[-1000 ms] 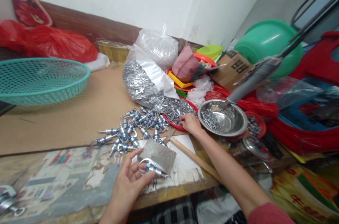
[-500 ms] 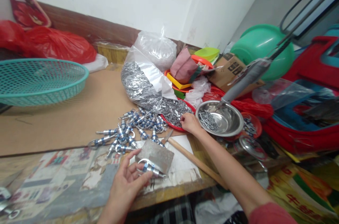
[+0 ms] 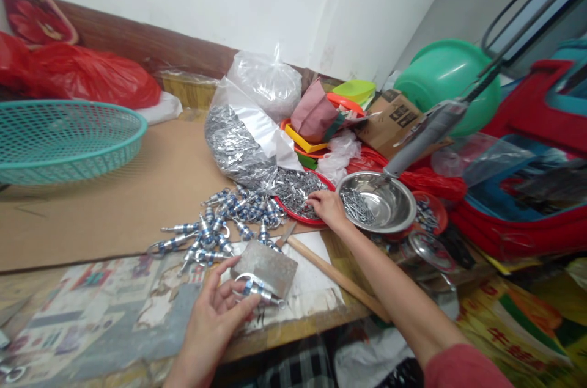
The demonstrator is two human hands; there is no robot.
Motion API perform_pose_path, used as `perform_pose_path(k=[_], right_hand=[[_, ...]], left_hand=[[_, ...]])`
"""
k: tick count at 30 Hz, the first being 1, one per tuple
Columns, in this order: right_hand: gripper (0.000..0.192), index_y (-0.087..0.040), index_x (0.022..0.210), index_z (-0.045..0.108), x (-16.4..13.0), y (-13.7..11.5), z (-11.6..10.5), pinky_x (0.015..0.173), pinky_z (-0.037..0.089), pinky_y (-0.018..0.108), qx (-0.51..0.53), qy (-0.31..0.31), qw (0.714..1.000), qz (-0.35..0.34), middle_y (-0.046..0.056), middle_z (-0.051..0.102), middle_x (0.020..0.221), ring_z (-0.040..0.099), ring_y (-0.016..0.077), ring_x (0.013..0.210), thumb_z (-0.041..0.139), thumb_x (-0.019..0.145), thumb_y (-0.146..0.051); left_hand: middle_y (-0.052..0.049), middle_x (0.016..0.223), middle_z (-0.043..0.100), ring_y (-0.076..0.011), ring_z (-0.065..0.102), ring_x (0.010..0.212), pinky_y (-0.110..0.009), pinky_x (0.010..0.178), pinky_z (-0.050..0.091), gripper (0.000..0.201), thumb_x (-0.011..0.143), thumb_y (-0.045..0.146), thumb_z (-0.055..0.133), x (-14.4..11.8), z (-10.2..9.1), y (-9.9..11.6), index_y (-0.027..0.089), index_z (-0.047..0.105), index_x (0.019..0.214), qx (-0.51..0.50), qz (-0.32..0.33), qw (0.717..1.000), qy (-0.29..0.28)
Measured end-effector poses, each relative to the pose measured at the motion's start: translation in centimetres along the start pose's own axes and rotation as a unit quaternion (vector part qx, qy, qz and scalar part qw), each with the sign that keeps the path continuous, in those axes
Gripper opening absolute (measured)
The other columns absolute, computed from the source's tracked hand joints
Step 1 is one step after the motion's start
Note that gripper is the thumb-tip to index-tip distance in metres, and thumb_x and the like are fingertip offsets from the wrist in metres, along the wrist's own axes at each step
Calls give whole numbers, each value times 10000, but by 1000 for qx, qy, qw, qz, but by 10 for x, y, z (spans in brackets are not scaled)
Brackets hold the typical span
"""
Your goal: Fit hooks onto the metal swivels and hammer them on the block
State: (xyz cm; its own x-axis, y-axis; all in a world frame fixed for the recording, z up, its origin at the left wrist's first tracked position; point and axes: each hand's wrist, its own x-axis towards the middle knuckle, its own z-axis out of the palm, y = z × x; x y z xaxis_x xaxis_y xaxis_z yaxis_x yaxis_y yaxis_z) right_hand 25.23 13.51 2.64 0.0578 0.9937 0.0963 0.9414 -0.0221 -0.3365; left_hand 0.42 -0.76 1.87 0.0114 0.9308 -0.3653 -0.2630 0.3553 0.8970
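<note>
Lower centre: left hand point(image 3: 219, 310), fingers clamped on a hooked fitting point(image 3: 260, 292) — a loose pinch might drop it. Mid-frame: right hand point(image 3: 326, 206), grip unclear — snagging metal pieces point(image 3: 293, 186) could spill them.

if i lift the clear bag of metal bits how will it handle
The clear bag will probably sag and shift, its thin plastic being creased. It looks heavy for its size, packed with small metal pieces. Some might spill, as they seem to run down into the red tray.
</note>
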Motion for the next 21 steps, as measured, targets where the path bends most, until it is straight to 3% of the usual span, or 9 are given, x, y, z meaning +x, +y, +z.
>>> perform_pose_path(k=[4, 7, 10, 15, 21], right_hand=[[233, -165, 994, 651, -35, -30, -7, 723, 478, 250, 74, 6, 996, -43, 51, 687, 916, 626, 150, 799, 516, 837, -272], [158, -202, 904, 684, -77, -60, -7, 701, 465, 207, 129, -36, 981, -142, 9, 691, 833, 619, 121, 749, 578, 787, -211], [197, -178, 908, 677, -109, -81, -10, 675, 445, 221, 151, -81, 956, -237, 32, 672, 797, 593, 135, 736, 556, 765, -117], [170, -189, 764, 702, -120, -95, -17, 616, 418, 213, 132, -185, 951, -208, 20, 665, 702, 579, 136, 670, 567, 739, -89], [135, -184, 728, 702, -115, -101, -14, 515, 383, 187, 187, -211, 951, -127, -15, 657, 607, 555, 109, 540, 609, 707, -88]], left_hand=[[30, 668, 599, -168, 617, 613, -240, 516, 479, 717, 505, 338, 755, 1, -1, -2, 228, 455, 1146, 0, -3, 1000, 1], [28, 670, 599, -152, 598, 591, -230, 503, 468, 710, 509, 327, 751, 1, -1, -2, 224, 456, 1146, -2, -5, 1000, -3], [26, 674, 602, -141, 589, 584, -222, 502, 465, 694, 523, 304, 747, 1, -1, -1, 219, 449, 1144, -8, -3, 1000, -8], [26, 662, 601, -159, 597, 588, -242, 502, 471, 697, 519, 298, 747, 0, 0, 1, 212, 448, 1143, -17, -5, 1000, -10], [33, 672, 591, -149, 584, 566, -246, 497, 469, 709, 516, 308, 750, 1, -1, -3, 224, 437, 1146, -25, -10, 1000, -14]])
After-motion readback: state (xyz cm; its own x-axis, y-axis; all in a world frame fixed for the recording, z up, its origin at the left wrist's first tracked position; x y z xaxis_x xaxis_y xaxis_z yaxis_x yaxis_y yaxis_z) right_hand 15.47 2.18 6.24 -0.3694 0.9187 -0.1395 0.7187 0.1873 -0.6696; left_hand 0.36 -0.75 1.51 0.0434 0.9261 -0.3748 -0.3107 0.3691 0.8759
